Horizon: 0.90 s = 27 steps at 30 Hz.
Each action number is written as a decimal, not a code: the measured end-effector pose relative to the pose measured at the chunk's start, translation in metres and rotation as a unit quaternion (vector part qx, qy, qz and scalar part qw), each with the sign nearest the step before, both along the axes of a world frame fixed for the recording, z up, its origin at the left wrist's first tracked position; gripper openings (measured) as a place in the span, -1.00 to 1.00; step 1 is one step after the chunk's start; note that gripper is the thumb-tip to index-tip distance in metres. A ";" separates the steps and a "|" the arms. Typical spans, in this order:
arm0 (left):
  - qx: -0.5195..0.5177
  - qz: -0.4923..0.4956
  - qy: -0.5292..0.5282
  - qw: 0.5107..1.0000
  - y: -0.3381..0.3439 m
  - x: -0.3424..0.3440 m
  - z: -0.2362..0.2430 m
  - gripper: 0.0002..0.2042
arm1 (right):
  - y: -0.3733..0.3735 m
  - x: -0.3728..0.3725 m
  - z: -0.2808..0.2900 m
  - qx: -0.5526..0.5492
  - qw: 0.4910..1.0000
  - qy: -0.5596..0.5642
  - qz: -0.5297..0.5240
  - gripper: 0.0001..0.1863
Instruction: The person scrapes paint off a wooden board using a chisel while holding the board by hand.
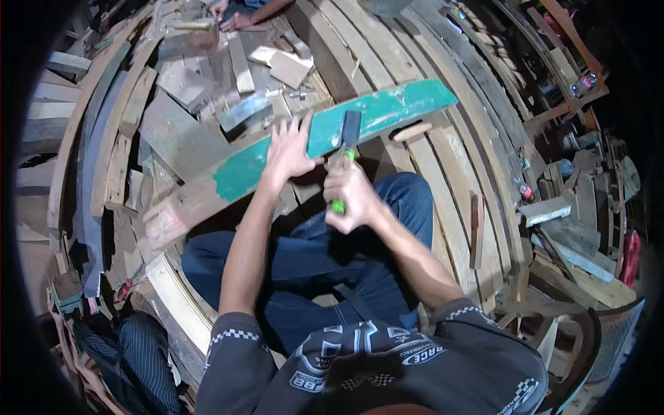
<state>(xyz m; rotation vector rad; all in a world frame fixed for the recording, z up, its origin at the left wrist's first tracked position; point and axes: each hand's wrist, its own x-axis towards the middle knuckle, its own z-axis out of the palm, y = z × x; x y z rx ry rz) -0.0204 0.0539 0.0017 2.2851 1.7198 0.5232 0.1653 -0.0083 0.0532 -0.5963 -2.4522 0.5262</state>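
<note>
A long wooden board [401,105] lies slantwise in front of me, across my crossed legs. Flaking green paint covers much of its face, while bare pinkish wood shows at the near left end. My left hand [286,151] rests on the painted face with fingers spread, pressing the board near its middle. In my closed right hand [351,194] is a scraper [351,128] with a bright green handle and a flat dark blade. Its blade lies over the paint to the right of my left hand. Whether the blade edge touches the board I cannot tell.
Offcuts [289,69] and a wide plank [181,142] lie beyond the board. Slatted planks [443,200] curve along my right, with a loose wooden piece [413,131] on them. Another person's hands [237,22] work at the far side; a person in striped trousers [149,360] sits lower left.
</note>
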 end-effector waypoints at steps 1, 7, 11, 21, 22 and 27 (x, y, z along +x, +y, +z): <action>-0.006 0.004 -0.001 1.000 -0.001 -0.003 -0.003 0.13 | -0.012 -0.007 -0.007 -0.001 1.000 -0.002 0.015 -0.69; -0.002 -0.012 0.005 1.000 0.000 -0.001 0.013 0.15 | 0.011 -0.001 0.020 -0.010 0.993 0.107 -0.046 -0.74; -0.012 0.005 0.013 1.000 -0.005 0.002 0.001 0.15 | -0.015 -0.008 -0.001 0.026 0.999 -0.043 -0.002 -0.71; -0.004 0.005 -0.007 1.000 -0.002 -0.005 -0.006 0.17 | -0.005 -0.018 0.000 0.026 0.999 0.022 0.000 -0.72; 0.006 0.000 -0.014 1.000 0.003 -0.006 -0.002 0.17 | 0.000 -0.019 0.005 0.023 0.998 0.063 -0.021 -0.72; 0.005 0.004 0.009 1.000 -0.001 -0.004 -0.002 0.13 | -0.018 -0.021 -0.006 0.014 1.000 0.016 0.013 -0.79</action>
